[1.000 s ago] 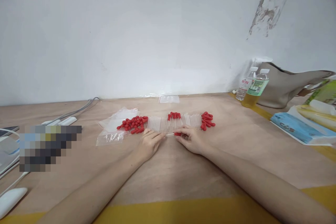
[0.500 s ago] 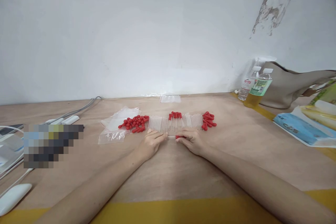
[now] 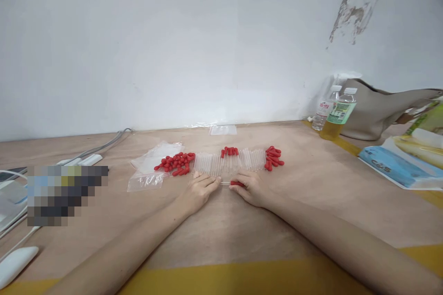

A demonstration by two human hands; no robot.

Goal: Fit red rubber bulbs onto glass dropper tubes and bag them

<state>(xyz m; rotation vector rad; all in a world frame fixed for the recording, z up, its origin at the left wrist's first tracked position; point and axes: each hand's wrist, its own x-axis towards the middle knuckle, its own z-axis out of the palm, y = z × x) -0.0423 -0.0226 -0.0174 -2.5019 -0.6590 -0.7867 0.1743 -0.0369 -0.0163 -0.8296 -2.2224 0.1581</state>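
My left hand [image 3: 202, 189] is closed on a thin glass dropper tube [image 3: 225, 183] lying crosswise, its bare end pointing right. Between the thumb and fingers of my right hand [image 3: 255, 190] sits a red rubber bulb [image 3: 237, 183], which meets the tube's right end; how far it is pushed on I cannot tell. Just beyond both hands lies a row of clear glass tubes [image 3: 206, 164]. In its middle several droppers [image 3: 230, 152] have red bulbs on their far ends. Loose red bulbs [image 3: 176, 164] are heaped left of the row, and a smaller group [image 3: 274, 158] lies right of it.
Clear plastic bags [image 3: 145, 179] lie left of the bulbs, another small bag [image 3: 223, 130] by the wall. Two bottles [image 3: 341, 113], a grey bag [image 3: 367, 115] and a blue tissue pack [image 3: 394, 166] stand at right. Cables [image 3: 104, 145] and a white mouse [image 3: 17, 265] are at left.
More of the red bulb now shows between my right thumb and fingers. Both hands stay in nearly the same place, holding the same parts. The view has shifted slightly.
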